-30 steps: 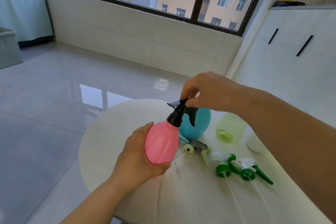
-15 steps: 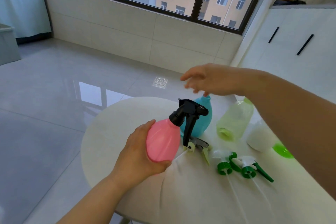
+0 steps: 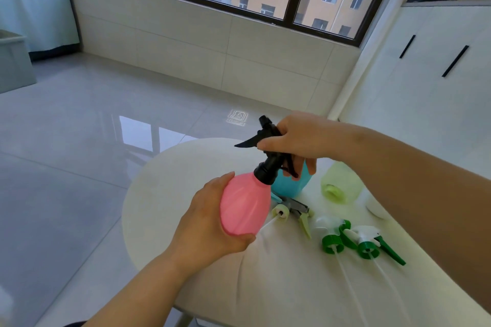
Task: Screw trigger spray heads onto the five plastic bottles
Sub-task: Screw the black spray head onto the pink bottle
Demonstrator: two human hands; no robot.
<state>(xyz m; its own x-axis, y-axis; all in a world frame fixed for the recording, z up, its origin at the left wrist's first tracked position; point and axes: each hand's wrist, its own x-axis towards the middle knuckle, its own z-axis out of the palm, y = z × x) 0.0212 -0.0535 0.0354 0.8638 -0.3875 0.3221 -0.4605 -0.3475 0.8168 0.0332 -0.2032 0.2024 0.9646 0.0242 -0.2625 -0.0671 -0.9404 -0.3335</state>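
A: So, where's the pink bottle?

B: Held up over the near edge of the table, tilted, in the left hand. The fingers wrap its belly from below and behind, clenched on it.

A: And the right hand?

B: Closed around the black head, which sits on the bottle's neck. The fingers curl over the trigger body, thumb side towards the nozzle.

A: How would it handle?

B: Light, I'd judge; it looks empty, thin plastic with some give. Squeeze the belly too hard and it may dent or slip, being smooth. Better to hold it at its widest part, as now, and turn the head low down near the collar, not by the trigger lever, which could flex.

A: The rest?

B: A blue bottle stands just behind, a yellow-green one lies beside it, and loose heads, a pale one and two green, lie on the table. Other bottles I cannot make out clearly.
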